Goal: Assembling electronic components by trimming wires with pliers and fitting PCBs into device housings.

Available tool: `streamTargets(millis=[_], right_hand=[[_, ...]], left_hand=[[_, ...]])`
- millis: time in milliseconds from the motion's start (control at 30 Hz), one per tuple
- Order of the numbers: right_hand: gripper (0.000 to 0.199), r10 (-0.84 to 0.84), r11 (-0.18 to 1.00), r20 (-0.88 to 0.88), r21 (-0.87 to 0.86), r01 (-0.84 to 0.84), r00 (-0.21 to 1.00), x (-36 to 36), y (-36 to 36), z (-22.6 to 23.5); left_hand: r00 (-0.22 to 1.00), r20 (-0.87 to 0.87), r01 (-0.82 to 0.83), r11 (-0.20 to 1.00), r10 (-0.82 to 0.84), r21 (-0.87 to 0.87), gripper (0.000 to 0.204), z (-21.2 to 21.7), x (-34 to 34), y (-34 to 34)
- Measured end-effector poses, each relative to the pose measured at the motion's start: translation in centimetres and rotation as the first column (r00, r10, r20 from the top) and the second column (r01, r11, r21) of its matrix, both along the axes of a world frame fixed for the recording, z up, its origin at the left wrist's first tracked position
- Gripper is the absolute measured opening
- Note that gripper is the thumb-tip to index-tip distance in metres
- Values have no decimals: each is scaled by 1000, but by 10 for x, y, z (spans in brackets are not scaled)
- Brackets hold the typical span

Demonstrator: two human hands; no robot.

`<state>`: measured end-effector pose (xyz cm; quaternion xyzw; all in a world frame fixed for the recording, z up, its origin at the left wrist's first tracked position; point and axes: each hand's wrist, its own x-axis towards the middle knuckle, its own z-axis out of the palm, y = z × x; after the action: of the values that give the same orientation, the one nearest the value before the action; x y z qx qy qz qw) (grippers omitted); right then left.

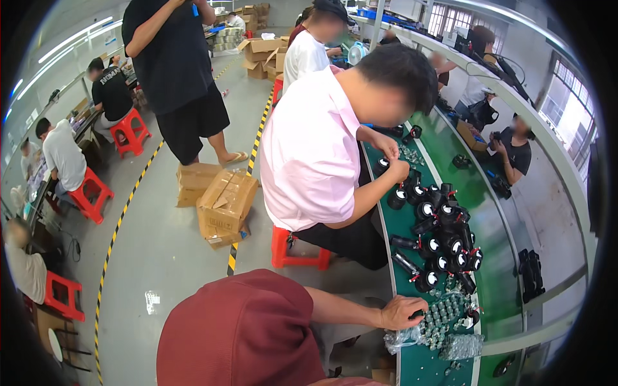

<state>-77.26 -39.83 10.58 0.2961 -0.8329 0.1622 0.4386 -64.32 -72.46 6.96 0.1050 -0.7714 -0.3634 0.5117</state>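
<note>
My left arm in a maroon sleeve reaches right over a green work surface. My left hand (400, 313) has its fingers curled down, with a dark piece showing at the fingertips; its kind is too small to tell. Beside and under the hand lie rows of small silvery metal parts (444, 313) on clear plastic packaging (400, 340). Another clear plastic pack (462, 346) lies nearer. Just beyond are piled black cylindrical units (444, 238) with white round ends and short red pieces. My right hand is out of view.
A co-worker in a pink shirt (312, 148) sits to the far side, both hands at small parts (409, 154). Cardboard boxes (225, 202) and a red stool (299, 248) stand on the floor. A metal frame (573, 193) borders the green belt (496, 257) on the right.
</note>
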Motion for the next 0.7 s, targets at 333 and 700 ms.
streamTargets(millis=[333, 700], right_hand=[[23, -127, 990, 250, -30, 139, 960, -21, -7, -19], [15, -165, 984, 240, -18, 175, 957, -7, -7, -6]], left_hand=[[997, -47, 71, 980, -63, 189, 26, 8, 2, -16], [939, -209, -229, 950, 273, 214, 19, 121, -50, -202]])
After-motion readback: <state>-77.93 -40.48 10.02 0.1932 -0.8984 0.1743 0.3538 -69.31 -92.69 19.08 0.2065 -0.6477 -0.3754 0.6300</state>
